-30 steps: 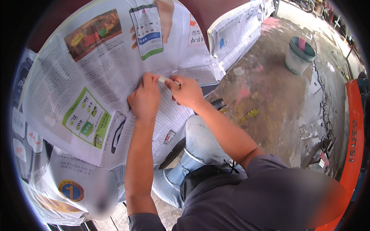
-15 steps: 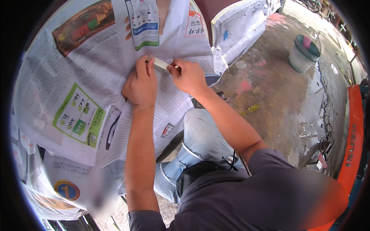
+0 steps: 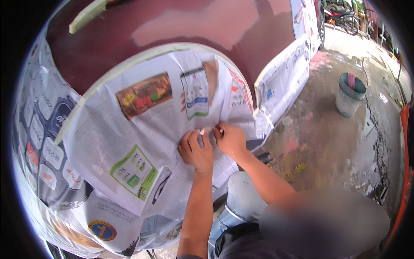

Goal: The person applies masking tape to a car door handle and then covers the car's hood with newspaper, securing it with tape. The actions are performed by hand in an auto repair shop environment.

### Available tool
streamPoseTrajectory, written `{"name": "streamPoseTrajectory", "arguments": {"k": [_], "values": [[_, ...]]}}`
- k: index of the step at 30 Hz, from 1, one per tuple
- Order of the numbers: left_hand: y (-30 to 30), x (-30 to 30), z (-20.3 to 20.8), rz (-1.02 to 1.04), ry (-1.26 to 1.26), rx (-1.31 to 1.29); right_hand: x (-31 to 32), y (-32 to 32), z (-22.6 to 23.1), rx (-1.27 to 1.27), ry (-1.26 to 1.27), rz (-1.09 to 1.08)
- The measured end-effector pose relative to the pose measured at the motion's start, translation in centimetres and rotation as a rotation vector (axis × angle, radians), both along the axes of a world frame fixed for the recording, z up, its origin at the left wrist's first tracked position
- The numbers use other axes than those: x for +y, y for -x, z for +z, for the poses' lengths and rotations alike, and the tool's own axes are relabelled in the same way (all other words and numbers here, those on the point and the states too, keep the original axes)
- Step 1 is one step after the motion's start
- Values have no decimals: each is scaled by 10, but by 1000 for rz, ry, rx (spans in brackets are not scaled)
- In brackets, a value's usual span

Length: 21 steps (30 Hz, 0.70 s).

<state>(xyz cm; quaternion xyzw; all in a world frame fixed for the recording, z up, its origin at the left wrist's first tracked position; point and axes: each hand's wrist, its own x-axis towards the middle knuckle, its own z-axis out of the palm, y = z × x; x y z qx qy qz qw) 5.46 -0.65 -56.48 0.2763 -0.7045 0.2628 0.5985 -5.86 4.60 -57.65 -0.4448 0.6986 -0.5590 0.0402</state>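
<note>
A sheet of newspaper covers the wheel area of a dark red car body, its curved upper edge fixed with cream masking tape. My left hand and my right hand are close together against the lower middle of this sheet. Between them runs a short strip of masking tape, pinched at its two ends by my fingers and partly hidden by them. Both hands are closed.
More newspaper is taped along the car's lower side at right. On the wet, stained floor stands a bucket with a pink cloth in it. A loose-ended tape strip hangs on the body at upper left. Motorcycles stand far right.
The view has tilted up and shifted left, showing more of the red body. My hands have come closer together and nearer the newspaper, with less of the tape strip visible between them.
</note>
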Motion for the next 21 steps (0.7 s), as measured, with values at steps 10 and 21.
{"name": "streamPoseTrajectory", "arguments": {"k": [10,21], "values": [[10,-9,5,18,83,88,1,0,5,-41,-55,24],[12,-6,-6,228,-48,-160,-3,-7,-8,75,85,-29]]}}
